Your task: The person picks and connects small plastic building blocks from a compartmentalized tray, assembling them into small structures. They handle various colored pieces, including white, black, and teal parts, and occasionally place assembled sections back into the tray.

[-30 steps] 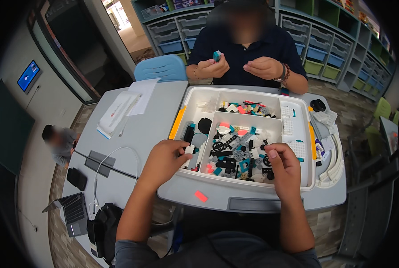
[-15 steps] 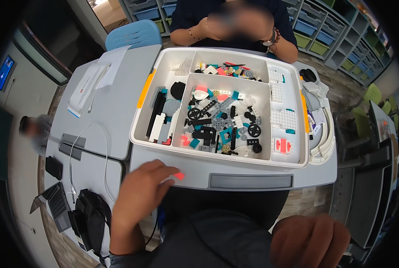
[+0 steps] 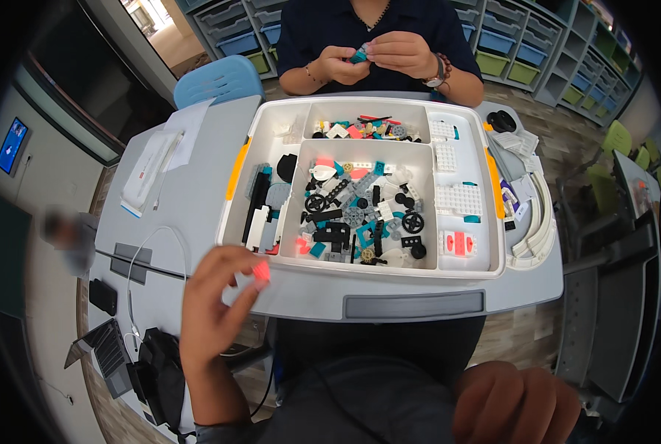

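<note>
Left hand (image 3: 213,302) pinches a coral plastic brick (image 3: 262,271), not yet set down, by the near-left corner of the white plastic tray (image 3: 390,272). Right hand (image 3: 515,403) curled, grip unclear.

The coral brick (image 3: 262,271) is seen to be made of plastic, its finish blurred. The white tray (image 3: 390,272) is moulded in smooth plastic with a soft sheen. Studded plastic is shown by the white plates (image 3: 458,199), darker plastic by 2 spoked wheels (image 3: 413,223). The grey table (image 3: 301,297) is finished smooth and matt. Paper is seen in the white sheet (image 3: 192,140), matt cloth in the navy shirt (image 3: 308,37).
</note>
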{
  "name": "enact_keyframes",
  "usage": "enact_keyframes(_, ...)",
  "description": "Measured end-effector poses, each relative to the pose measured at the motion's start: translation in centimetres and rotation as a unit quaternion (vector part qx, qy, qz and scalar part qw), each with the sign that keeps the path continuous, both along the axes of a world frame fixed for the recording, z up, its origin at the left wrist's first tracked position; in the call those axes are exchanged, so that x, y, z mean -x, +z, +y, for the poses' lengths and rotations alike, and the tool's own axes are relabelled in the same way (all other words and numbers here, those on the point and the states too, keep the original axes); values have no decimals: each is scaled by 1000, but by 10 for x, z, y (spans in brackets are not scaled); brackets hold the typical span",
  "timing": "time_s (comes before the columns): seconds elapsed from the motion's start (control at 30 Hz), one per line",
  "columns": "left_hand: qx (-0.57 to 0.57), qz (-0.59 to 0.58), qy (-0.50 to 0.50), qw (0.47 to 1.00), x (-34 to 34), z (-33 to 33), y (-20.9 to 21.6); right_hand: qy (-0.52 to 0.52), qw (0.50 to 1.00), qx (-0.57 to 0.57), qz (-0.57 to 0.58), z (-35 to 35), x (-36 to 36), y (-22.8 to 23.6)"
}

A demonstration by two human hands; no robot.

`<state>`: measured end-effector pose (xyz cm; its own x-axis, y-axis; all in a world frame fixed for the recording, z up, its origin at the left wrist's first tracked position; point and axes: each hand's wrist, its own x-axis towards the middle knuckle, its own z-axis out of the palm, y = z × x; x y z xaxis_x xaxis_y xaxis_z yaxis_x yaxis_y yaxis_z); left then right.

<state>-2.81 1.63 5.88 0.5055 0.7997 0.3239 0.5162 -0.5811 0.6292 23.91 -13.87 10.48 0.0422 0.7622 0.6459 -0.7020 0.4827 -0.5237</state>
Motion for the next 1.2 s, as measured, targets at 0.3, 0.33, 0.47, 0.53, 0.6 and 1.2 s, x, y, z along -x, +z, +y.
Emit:
enact_keyframes(0.3, -10, -30, 108, 994, -37, 83, -3, 9, 998, -64, -17, 7, -36, -12)
enact_keyframes(0.33, 8, -21, 100, 995, -42, 90, -6, -3, 998, -63, -21, 8, -40, -13)
enact_keyframes(0.47, 40, 38, 91, 994, -57, 109, -9, -17, 997, -56, -53, 17, -62, -15)
enact_keyframes(0.53, -8, 95, 59, 994, -59, 116, -14, -84, 995, -46, -41, 20, -65, -25)
enact_keyframes(0.6, -99, 160, -21, 982, -61, 126, -17, -144, 989, -19, -32, 24, -66, -33)
enact_keyframes(1.2, -85, 282, -23, 955, -72, 141, -32, -268, 941, 136, -156, 45, -79, -78)
